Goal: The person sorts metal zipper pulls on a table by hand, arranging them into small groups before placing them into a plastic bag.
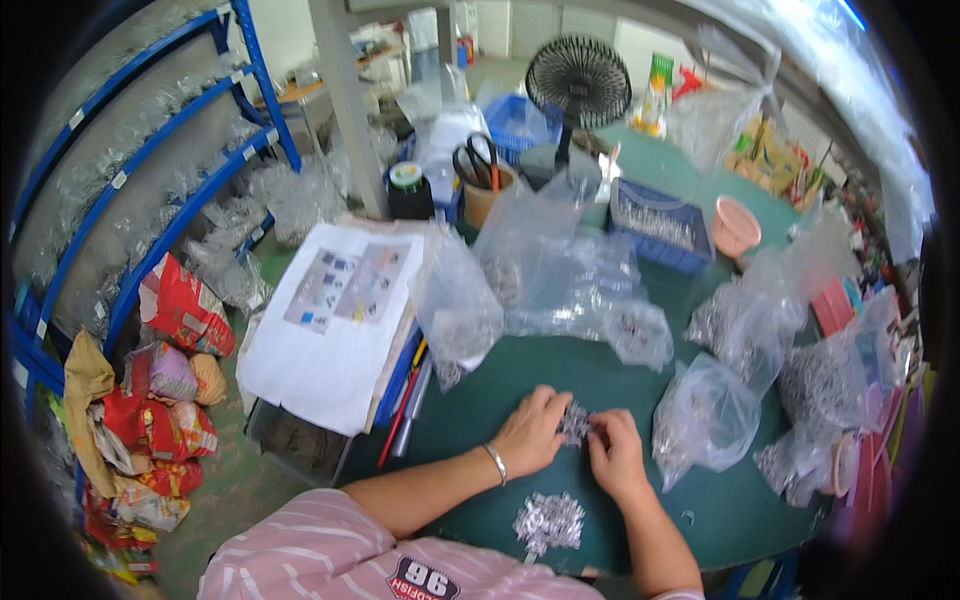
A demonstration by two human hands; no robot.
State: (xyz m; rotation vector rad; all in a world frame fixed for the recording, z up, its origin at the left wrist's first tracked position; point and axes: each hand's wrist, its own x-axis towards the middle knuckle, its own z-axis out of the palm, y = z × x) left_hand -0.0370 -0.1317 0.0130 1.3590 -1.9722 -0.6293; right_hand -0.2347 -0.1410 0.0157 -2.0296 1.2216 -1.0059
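Cluster of small, silvery, metallic-looking pieces (574, 425): left hand (535, 432) nine o'clock, right hand (617, 447) four, grips unclear; lightly now!

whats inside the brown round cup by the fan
Black-handled scissors and something orange stick up from the brown cup. Its wall covers their lower ends and the bottom, so anything deeper cannot be seen.

A blue metal shelving rack (267, 85) with several tiers lines the left side, its long beams curved by the lens. Beneath lies a worn, greenish floor (225, 470). A dark-green-topped worktable (455, 420) fills the centre, and a grey post (350, 100) rises beyond its left side. Farther back stand a wood-topped side table (300, 92) and a pale wall (275, 45). Bluish-white light glares at upper right.
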